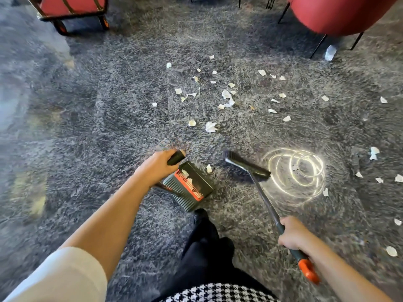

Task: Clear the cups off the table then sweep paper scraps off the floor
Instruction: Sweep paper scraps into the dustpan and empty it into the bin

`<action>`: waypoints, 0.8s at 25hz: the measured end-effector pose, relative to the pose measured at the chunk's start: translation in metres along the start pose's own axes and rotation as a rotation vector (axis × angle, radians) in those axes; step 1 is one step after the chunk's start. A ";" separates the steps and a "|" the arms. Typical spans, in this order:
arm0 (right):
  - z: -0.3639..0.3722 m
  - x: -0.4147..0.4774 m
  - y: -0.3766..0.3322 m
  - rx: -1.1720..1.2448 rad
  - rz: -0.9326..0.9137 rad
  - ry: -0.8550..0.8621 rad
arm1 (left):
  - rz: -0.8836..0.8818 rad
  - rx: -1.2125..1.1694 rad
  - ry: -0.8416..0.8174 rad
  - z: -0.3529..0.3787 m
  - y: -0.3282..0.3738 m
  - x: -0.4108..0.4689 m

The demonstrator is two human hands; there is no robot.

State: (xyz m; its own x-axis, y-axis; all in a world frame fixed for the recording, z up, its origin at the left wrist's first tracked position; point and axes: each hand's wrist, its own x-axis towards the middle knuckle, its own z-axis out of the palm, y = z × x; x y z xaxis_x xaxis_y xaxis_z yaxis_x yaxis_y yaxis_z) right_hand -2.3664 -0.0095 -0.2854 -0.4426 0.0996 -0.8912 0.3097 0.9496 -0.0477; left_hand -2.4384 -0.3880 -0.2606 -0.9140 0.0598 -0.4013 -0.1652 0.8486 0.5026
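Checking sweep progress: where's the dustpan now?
Head view, lower centre: the dustpan, its handle gripped by the left hand, is just left of the broom.

No legible text, labels or nos. anywhere in view.

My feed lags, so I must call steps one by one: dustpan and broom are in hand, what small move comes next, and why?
Probably sweep the brush head leftward to push the lone scrap into the dustpan. That scrap lies between the bristles and the pan. The left hand grips the pan's handle, the right hand the broom shaft, so both tools look ready.
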 end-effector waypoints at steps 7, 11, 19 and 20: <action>0.040 -0.020 0.022 -0.181 -0.034 -0.103 | 0.019 0.005 0.027 0.007 0.016 0.021; 0.026 -0.031 0.038 -0.095 -0.130 -0.188 | 0.000 0.030 0.034 0.005 0.010 0.026; -0.010 -0.046 0.039 0.081 -0.172 -0.119 | -0.039 0.014 0.073 -0.003 -0.011 0.015; -0.019 -0.044 0.031 0.090 -0.164 -0.099 | -0.059 -0.007 0.104 -0.004 -0.016 0.012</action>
State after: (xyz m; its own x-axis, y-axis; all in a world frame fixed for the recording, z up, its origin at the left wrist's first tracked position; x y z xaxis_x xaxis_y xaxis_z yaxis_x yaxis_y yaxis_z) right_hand -2.3530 0.0217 -0.2388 -0.4094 -0.0879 -0.9081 0.3160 0.9201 -0.2315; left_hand -2.4483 -0.4034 -0.2705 -0.9359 -0.0455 -0.3492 -0.2224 0.8453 0.4859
